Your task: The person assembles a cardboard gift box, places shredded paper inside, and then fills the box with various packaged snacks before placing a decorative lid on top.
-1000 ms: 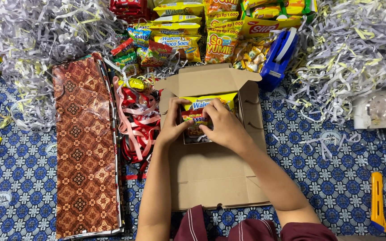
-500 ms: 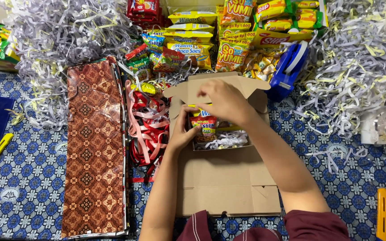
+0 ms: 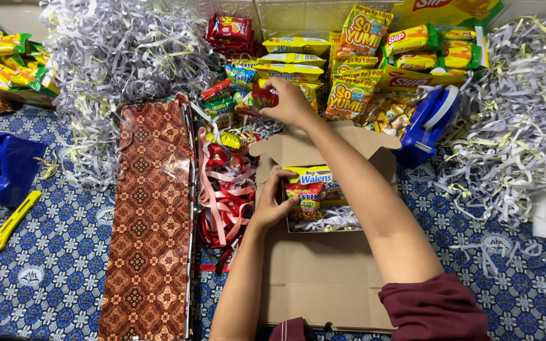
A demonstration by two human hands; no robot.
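Snack packet (image 3: 264,96), small and red, is pinched in the right hand (image 3: 291,101) at the far pile, beyond the open cardboard box (image 3: 323,278); inside that box, the left hand (image 3: 272,203) is closed on a red-and-yellow packet (image 3: 304,201).

Brightness: bright and even, colours vivid.
Light source: overhead, soft; exact lamp not visible.
Shadows: faint and short beneath the forearms and inside the cardboard box (image 3: 323,252).
Glare: sheen on the glossy snack packets (image 3: 361,57) and the patterned wrapping paper (image 3: 150,215).
Focus: sharp at centre.
Edges: mild wide-angle bending, slight softness at the corners.
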